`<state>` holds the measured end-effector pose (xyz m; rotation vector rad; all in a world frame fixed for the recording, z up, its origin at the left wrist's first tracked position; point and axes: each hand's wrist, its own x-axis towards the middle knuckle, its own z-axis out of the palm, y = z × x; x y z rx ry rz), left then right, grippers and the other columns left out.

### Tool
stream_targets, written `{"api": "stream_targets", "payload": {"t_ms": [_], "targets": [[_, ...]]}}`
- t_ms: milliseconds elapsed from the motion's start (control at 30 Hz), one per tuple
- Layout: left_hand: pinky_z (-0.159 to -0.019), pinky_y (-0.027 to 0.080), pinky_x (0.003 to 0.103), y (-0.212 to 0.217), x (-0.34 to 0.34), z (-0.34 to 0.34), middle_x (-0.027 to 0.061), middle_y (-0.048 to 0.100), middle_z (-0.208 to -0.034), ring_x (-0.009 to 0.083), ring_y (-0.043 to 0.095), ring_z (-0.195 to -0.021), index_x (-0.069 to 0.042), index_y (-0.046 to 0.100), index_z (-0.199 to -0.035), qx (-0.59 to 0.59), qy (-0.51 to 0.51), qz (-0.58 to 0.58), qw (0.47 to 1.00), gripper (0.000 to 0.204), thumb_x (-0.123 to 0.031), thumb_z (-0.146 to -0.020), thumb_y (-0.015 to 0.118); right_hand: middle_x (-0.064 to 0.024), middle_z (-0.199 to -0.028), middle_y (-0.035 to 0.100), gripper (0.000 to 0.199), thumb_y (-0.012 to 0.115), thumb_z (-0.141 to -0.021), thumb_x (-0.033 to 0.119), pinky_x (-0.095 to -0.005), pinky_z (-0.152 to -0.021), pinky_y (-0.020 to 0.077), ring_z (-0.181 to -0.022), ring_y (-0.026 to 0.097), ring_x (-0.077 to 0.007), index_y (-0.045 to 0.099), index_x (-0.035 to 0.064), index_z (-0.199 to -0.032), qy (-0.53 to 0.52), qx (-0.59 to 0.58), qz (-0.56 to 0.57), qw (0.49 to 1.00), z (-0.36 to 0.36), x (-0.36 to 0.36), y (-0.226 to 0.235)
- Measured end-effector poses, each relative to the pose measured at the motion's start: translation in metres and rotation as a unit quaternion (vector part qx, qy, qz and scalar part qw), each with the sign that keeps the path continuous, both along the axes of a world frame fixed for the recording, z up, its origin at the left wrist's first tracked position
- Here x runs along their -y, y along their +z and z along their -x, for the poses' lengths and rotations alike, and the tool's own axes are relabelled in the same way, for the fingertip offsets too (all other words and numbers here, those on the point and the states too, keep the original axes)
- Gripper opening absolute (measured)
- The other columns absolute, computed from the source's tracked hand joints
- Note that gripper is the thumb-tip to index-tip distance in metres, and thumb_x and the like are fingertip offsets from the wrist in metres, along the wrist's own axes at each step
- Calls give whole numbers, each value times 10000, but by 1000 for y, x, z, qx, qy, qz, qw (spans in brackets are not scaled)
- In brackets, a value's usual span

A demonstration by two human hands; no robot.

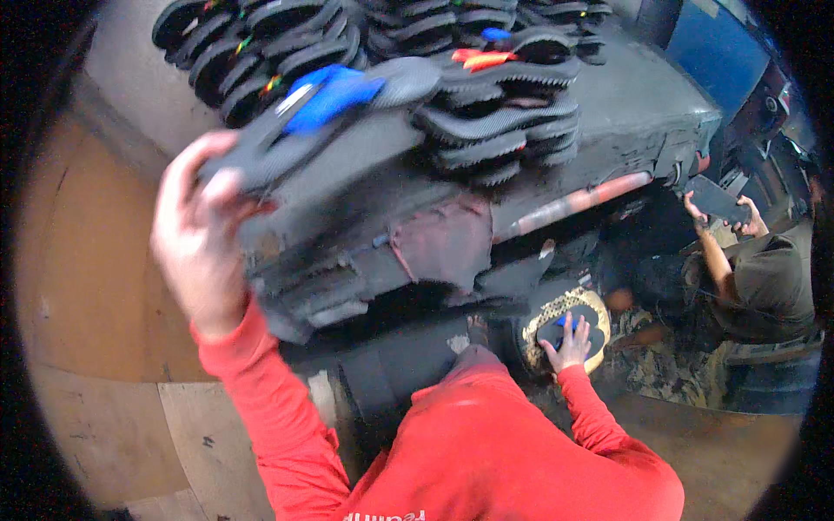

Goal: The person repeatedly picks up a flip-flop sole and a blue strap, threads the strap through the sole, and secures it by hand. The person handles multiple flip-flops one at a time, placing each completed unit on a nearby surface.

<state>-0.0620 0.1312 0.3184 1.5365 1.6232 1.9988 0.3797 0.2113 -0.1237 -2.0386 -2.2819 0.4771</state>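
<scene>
My left hand [204, 221] is raised at the left, its fingers and thumb closed on one end of a dark grey sandal [334, 100] with a blue upper part. The sandal is blurred by motion and tilts up to the right, its far end in front of the stacked sandals. Lower right, my right hand [569, 343] lies with spread fingers on another dark sandal [549, 332], where a bit of blue shows between the fingers. Under that sandal is a round pale pad [599, 306] with a speckled rim.
Stacks of dark sandals [504, 130] line a worn, dark-covered bench [634, 95]. A reddish tube [578, 206] runs along the bench's front. At the right sits another person [764, 278], both hands on a dark sole [719, 200]. Brown boards [104, 286] lie at the left.
</scene>
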Motion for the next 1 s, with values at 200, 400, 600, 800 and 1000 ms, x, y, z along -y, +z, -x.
{"api": "stream_targets", "payload": {"t_ms": [200,400,600,800,1000], "targets": [[-941,449,323,-88,135,-14,82,588,-1141,177,572,-1035,-4,594,-1150,111,269,-9,957,361,-92,-839,754,-268,-1437,410,738,776,-810,338,-480,-1078,377,-1319,411,-446,441,46,-1399,258,-257,-53,930,82,27,38],[-900,478,306,-243,162,-81,97,693,-1045,172,634,-985,18,661,-1126,145,193,353,904,364,-262,-900,718,-267,-1515,317,885,792,-772,388,-460,-1142,307,-1410,310,-433,377,-4,-1449,508,-434,85,739,210,78,112],[-880,506,317,-314,135,-78,164,696,-1149,192,670,-1048,-10,624,-1240,205,233,261,914,461,-347,-929,672,-297,-1560,198,799,673,-808,130,-467,-1190,209,-1455,196,-450,283,-32,-1486,525,-407,88,743,287,112,107],[-789,533,335,-311,118,-43,161,718,-1043,241,711,-954,-30,652,-1190,164,260,277,910,419,-354,-925,668,-277,-1540,259,558,636,-851,106,-402,-1125,353,-1422,293,-406,489,5,-1380,479,-418,151,757,314,108,90],[-802,525,303,-297,110,-26,119,737,-1026,150,691,-926,-18,674,-1156,157,250,326,898,333,-262,-929,673,-262,-1515,312,498,646,-864,129,-395,-1071,424,-1384,358,-393,540,23,-1338,480,-389,180,766,331,98,101]]}}
